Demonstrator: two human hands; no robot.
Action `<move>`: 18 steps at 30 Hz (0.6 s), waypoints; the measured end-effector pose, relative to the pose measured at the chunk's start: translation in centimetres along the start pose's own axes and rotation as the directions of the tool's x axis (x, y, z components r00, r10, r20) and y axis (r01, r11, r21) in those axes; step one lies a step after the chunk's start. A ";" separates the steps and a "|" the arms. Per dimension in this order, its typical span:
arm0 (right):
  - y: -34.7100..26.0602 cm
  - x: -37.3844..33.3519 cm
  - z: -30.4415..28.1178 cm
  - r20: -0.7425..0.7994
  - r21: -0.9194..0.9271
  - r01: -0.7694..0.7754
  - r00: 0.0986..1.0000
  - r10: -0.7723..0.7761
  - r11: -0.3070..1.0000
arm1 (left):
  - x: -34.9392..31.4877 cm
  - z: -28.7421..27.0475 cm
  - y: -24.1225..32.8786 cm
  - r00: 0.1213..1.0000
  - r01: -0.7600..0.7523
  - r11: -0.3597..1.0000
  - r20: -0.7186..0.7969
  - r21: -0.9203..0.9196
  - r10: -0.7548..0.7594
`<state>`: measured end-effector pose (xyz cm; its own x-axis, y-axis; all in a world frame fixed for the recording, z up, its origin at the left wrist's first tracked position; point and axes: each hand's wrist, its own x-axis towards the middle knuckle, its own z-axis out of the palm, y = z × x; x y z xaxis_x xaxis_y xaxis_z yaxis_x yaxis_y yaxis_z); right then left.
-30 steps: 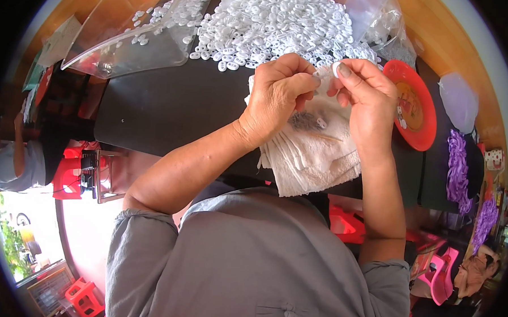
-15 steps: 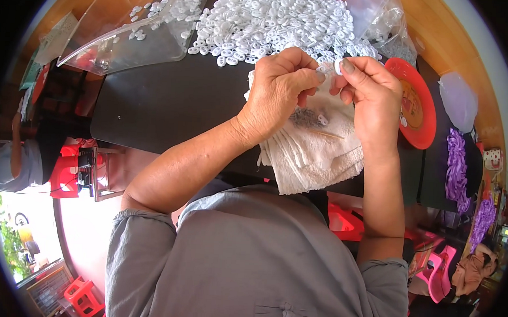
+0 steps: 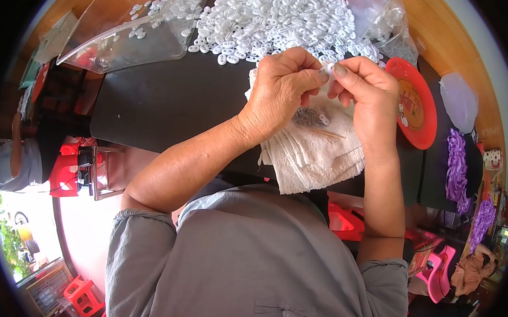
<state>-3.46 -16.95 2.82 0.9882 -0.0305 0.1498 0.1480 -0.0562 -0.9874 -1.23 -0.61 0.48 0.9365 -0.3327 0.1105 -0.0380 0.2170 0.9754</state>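
Observation:
My left hand point(image 3: 281, 89) and my right hand point(image 3: 365, 98) meet fingertip to fingertip above a folded white cloth point(image 3: 316, 153) on the black table point(image 3: 165, 103). Between the thumbs and forefingers they pinch a small white piece point(image 3: 328, 67). Just beyond the hands lies a big heap of small white ring-shaped pieces point(image 3: 282, 24). On the cloth under the hands rest a dark clump of small parts point(image 3: 308, 116) and a thin stick point(image 3: 329, 133).
A clear plastic tray point(image 3: 123, 34) with several white pieces stands at the far left. A red plate point(image 3: 416, 106) lies right of the cloth, a clear bag point(image 3: 384, 22) behind it, purple pieces point(image 3: 456, 167) further right. Red stools point(image 3: 66, 170) and a person in a cap point(image 3: 13, 162) are left.
Both hands have stayed together over the cloth, shifting slightly while working the small white piece between the fingertips. The view has tilted a little.

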 end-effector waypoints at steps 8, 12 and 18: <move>-0.3 0.1 -0.1 -0.017 0.042 -0.069 0.997 0.070 0.997 | 0.1 0.3 0.0 1.000 0.023 0.999 0.013 -0.047 -0.022; -0.2 0.1 -0.1 -0.007 0.078 -0.080 0.997 0.080 0.994 | 0.0 0.2 0.1 0.998 0.051 0.994 0.031 -0.095 -0.049; -0.5 0.1 -0.1 -0.005 0.107 -0.104 0.994 0.105 0.989 | 0.0 0.1 0.3 0.997 0.070 0.993 0.030 -0.099 -0.068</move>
<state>-3.43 -17.01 3.31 0.9981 -0.0409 0.0452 0.0474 0.0541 -0.9974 -1.25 -0.69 0.84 0.9260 -0.3742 0.0501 0.0627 0.2833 0.9570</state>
